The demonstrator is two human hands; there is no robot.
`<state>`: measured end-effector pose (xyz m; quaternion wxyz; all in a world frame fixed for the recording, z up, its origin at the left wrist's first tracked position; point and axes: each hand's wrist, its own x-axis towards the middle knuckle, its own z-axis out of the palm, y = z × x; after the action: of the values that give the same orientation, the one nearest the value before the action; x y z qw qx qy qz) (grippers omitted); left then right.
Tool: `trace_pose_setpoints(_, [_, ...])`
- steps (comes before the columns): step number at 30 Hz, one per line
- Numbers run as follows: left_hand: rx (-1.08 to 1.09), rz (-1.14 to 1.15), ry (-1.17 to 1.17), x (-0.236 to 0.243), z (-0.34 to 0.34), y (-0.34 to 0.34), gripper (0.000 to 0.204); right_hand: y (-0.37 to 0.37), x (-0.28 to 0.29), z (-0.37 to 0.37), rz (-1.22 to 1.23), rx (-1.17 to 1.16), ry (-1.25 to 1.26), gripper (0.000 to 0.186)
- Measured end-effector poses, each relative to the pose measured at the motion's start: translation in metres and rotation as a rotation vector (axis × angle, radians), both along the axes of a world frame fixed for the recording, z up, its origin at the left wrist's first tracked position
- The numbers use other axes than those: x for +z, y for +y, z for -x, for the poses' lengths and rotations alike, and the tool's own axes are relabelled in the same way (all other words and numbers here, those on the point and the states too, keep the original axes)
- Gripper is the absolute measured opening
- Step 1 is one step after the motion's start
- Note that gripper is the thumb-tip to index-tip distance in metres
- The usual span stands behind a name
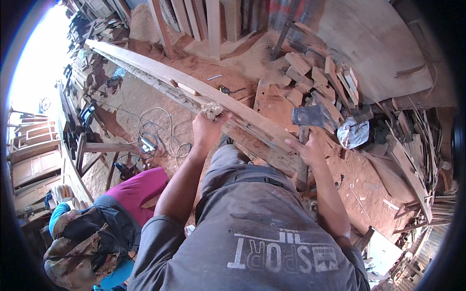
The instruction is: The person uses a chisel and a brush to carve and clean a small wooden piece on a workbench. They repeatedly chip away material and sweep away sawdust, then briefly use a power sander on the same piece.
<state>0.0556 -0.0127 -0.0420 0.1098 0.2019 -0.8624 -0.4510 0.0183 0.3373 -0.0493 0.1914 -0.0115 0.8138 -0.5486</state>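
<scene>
My right hand (310,147) is closed around the wooden handle of a hatchet (307,117), its dark metal head up and the handle hanging down. The thumb of that hand lies at the near end of a long pale plank (160,75). This plank slants from the far left toward my right hand, above a rougher beam (145,77). My left hand (208,128) is beside the plank's near half, closed on a crumpled pale bundle (212,110) whose material I cannot make out. A short wood piece (187,89) sits between plank and beam.
At left another person (92,233) bends near a wooden bench (107,148). Cords and a power tool (147,144) lie on the dusty floor. A tape measure (225,90) is beyond the plank. Offcuts (310,77) and a white crumpled bag (353,133) are piled at right.
</scene>
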Motion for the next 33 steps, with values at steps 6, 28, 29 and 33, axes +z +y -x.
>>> trace_pose_setpoints(6, [0.118,-0.479,-0.057,-0.025,-0.003,-0.009,0.021,0.002,-0.001,0.001,-0.016,0.006,-0.052,0.065])
trace_pose_setpoints(28, [-0.167,-0.812,0.481,0.071,-0.008,0.041,0.022,-0.006,0.053,0.02,-0.275,0.238,0.012,0.07])
trace_pose_setpoints(29, [-0.166,-0.654,0.512,0.059,-0.006,0.043,0.022,-0.001,0.051,0.022,-0.289,0.259,0.02,0.071])
trace_pose_setpoints(33, [-0.08,-0.297,0.535,0.031,0.006,0.048,0.023,-0.005,0.063,0.029,-0.282,0.333,0.022,0.075])
